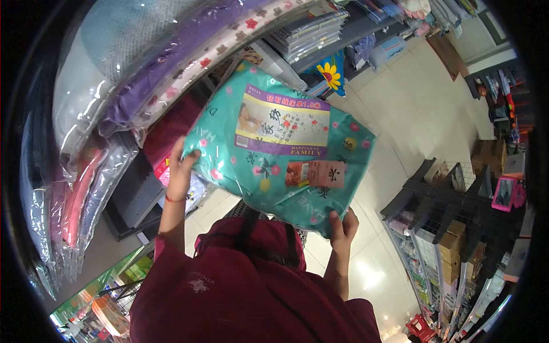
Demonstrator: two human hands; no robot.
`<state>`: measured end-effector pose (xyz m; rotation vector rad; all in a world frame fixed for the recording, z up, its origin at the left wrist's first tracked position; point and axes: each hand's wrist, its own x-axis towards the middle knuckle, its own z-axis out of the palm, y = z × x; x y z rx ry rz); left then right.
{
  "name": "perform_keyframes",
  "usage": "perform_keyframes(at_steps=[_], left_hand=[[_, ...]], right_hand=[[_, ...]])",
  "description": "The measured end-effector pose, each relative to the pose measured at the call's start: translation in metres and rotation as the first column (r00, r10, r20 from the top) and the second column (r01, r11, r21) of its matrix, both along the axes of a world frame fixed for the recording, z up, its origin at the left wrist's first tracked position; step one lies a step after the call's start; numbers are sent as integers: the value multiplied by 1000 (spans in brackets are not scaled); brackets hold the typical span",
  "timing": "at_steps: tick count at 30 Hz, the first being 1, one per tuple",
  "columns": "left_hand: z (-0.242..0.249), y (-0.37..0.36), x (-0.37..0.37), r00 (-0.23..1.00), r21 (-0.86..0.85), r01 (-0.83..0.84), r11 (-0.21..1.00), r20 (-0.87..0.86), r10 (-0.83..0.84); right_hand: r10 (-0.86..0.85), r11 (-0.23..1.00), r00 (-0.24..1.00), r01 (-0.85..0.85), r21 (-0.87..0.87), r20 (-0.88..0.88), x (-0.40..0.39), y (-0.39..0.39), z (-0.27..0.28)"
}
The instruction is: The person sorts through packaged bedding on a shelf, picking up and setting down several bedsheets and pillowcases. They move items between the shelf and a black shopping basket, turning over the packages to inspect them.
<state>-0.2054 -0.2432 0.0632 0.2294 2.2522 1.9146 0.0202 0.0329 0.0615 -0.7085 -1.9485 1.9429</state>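
Observation:
A large packaged bed sheet [217, 154], teal with pink flowers and sealed in clear plastic, is held out in front of my chest. Its purple-and-white label [283, 123] and a smaller red tag [314, 174] face up. My left hand [182, 166] grips the left edge, thumb on top. At the lower right corner my right hand [343, 228] pinches the plastic, thumb on top and the other fingers mostly hidden beneath. Close to my left hand, a dark red packaged item [171, 128] lies on the shelf.
Plastic-wrapped bedding [148, 68] is stacked on shelves at the upper left. Flat packages [311, 34] lie in a pile behind the bed sheet. Tiled floor [400, 108] runs along the aisle at right. A black rack [434, 211] with boxes stands across it.

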Motion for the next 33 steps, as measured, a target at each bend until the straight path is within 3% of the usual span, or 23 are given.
perform_keyframes(at_steps=[1,2,3,4,5,7,9,11,13,14,15,16,17,18,19,21,23,24,27,29,30,31,33], left_hand=[[5,-1,-9,999,22,-31,999,26,31],[9,-10,-24,981,-25,-164,986,101,165],[33,1,-54,982,140,-64,988,-170,88],[45,-6,-76,919,-354,-159,922,-393,8],[57,-14,-99,815,-690,-387,612,-566,-123],[28,-30,-128,847,-604,-390,695,-532,13],[10,-31,-122,854,-496,-418,761,-501,142],[-17,-23,-129,849,-364,-448,817,-459,261],[-73,-26,-125,882,-466,-371,803,-448,148],[-104,-38,-96,901,-620,-282,732,-433,-19],[-84,-19,-54,965,-56,-256,965,-76,251],[-81,-16,-16,977,46,-214,976,-6,215],[-100,-32,17,965,-86,-180,980,175,193],[-120,-45,44,997,-260,-11,966,68,30],[-123,-47,69,934,99,-14,995,358,-23],[-152,-59,118,879,72,55,996,470,-82],[-116,-44,123,851,-206,347,915,480,-214],[-105,-38,122,822,-157,350,923,525,-223],[-99,-31,105,839,-141,392,909,459,-291],[-127,-42,95,869,-86,334,939,414,-271],[-123,-39,87,906,-158,330,931,331,-265],[-120,-34,79,934,-225,317,921,241,-263],[-123,-33,68,940,-266,310,913,227,-253]], right_hand=[[2,1000,1000,-2,-21,-2,-3,-4,-4],[5,999,1000,-5,-44,-1,-9,-9,-5],[57,996,993,-49,81,-102,-22,-17,1],[60,998,985,-53,44,-163,-38,-27,6],[60,998,974,-59,9,-218,-58,-41,8],[67,947,986,-111,-301,-150,-119,-72,-44],[220,766,975,-175,-619,-3,-150,-85,-73],[312,700,949,-204,-685,37,-169,-98,-117],[342,624,937,-173,-762,68,-185,-98,-130],[329,583,941,-131,-802,85,-188,-95,-132],[318,538,942,-88,-838,105,-191,-90,-134],[232,597,968,-66,-800,94,-195,-87,-146],[185,612,981,-71,-787,55,-198,-83,-153],[132,628,991,-71,-775,17,-202,-78,-159],[78,644,997,-67,-762,-22,-207,-77,-163],[32,679,999,-13,-734,11,-230,-77,-154],[-23,731,999,-4,-682,-30,-259,-74,-147],[14,758,999,-33,-652,-35,-274,-70,-143],[165,843,986,-147,-517,-13,-300,-61,-136],[291,892,954,-244,-379,70,-297,-56,-138],[320,892,939,-255,-374,122,-286,-49,-119],[300,892,945,-229,-390,130,-278,-45,-136],[198,916,978,-160,-369,67,-251,-37,-177]])
